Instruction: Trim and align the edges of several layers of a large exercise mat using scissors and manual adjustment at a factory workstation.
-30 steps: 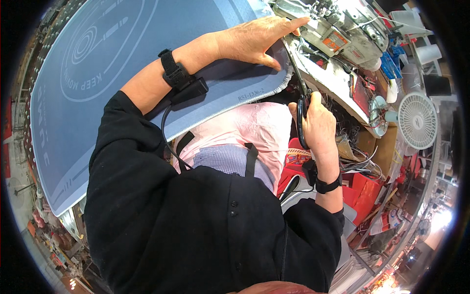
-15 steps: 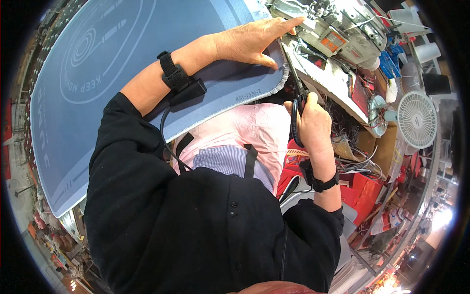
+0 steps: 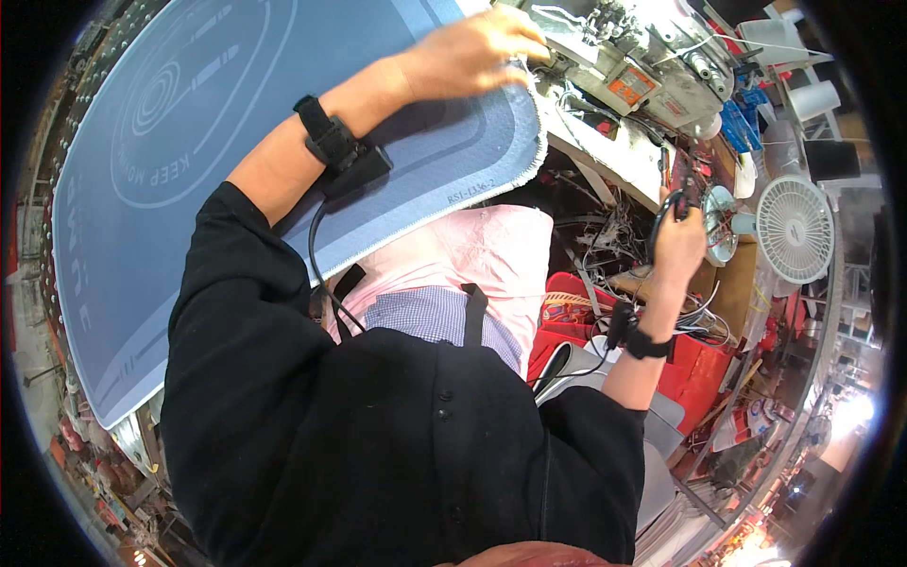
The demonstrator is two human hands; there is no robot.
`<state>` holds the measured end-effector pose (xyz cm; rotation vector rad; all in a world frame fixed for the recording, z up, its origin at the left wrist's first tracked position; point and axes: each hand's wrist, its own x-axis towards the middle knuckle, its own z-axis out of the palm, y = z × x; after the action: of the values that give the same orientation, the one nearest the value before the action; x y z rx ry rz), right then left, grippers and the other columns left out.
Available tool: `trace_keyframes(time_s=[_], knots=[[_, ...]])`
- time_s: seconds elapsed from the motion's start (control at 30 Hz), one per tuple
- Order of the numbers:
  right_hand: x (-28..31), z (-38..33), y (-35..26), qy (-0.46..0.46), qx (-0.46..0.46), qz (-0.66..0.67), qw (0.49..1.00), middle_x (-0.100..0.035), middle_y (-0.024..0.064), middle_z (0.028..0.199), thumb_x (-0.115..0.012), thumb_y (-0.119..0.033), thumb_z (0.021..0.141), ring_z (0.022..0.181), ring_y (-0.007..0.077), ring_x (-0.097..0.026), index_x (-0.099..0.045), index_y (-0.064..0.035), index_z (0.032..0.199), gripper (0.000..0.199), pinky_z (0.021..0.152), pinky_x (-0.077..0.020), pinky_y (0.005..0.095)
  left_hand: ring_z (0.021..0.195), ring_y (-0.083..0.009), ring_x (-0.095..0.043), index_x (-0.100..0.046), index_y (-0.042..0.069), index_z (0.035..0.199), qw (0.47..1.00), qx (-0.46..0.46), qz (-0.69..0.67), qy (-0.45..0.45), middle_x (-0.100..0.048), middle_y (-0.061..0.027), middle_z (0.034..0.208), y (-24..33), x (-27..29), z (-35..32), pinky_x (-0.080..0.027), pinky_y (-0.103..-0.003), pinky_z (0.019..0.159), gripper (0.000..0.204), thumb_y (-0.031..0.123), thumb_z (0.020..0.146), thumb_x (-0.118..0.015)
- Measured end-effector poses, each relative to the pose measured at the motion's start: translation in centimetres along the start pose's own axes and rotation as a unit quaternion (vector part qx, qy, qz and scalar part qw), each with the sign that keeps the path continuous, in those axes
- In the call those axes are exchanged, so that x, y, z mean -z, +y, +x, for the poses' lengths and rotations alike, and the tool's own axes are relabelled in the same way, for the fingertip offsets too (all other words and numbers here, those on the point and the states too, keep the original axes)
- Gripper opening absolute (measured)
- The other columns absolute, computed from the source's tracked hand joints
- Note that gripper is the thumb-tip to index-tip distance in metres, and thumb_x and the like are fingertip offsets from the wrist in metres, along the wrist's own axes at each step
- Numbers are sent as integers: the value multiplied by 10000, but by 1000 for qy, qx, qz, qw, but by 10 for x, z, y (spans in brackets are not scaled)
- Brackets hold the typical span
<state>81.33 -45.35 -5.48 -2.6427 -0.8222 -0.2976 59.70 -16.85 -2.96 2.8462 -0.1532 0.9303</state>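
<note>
Left hand (image 3: 472, 52) lies flat, fingers spread, on the blue mat's (image 3: 236, 142) far corner; right hand (image 3: 678, 241) has its grip closed around black scissors (image 3: 661, 210).

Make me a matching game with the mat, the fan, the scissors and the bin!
Things:
1. mat
2. fan
3. scissors
4. bin

Matches:
A. red, below the table edge
B. white, at the far right
C. blue, under the left hand
D. black handles, in the right hand

Pairs: 1-C, 2-B, 3-D, 4-A
</note>
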Motion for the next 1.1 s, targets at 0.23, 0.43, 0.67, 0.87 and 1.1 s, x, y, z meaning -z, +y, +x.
trace_keyframes(time_s=[0.23, 0.43, 0.67, 0.87, 1.1], knots=[[-27, 92, 72, -3, -12, -134, 991, -606, 290, 907, -620, -256, 709, 891, 403, -593, -637, 71, 834, 351, 791, -466, 465, 1033, -342, -515, -520, 37, 1132, 932, 356, 69, -12, -561, -183, 1085, -66, 49, -1, -423, -398, 848, 390, 267, 817, -518], [-33, 98, 4, 74, 162, -36, 983, -629, 194, 874, -587, -211, 780, 789, 337, -591, -654, -8, 856, 227, 739, -465, 414, 1356, -242, -168, -251, 180, 1397, 905, 317, 236, -156, -227, -52, 1456, -109, 13, -32, -163, -544, 1069, 551, 451, 921, -310], [-72, 53, -226, -2, 369, 304, 879, -633, 142, 902, -642, -302, 780, 833, 339, -604, -563, -62, 1124, 427, 712, -476, 395, 1350, -247, -187, -294, 171, 1383, 916, 317, 208, -129, -260, -71, 1443, -101, 13, -24, -167, -540, 1065, 538, 441, 919, -318], [-75, 55, -245, -3, 330, 218, 918, -596, 205, 753, -544, -123, 811, 734, 369, -579, -560, -10, 803, 115, 656, -463, 422, 1335, -253, -227, -324, 148, 1366, 917, 314, 222, -108, -282, -91, 1430, -98, 15, -32, -198, -534, 1052, 547, 454, 913, -342], [-55, 48, -189, -52, 274, 303, 911, -598, 152, 649, -617, -261, 824, 609, 291, -605, -578, -13, 834, 251, 579, -472, 356, 1235, -305, -329, -514, 72, 1172, 953, 243, 167, -70, -444, -142, 1274, -93, 25, -32, -273, -497, 988, 430, 353, 857, -434]])
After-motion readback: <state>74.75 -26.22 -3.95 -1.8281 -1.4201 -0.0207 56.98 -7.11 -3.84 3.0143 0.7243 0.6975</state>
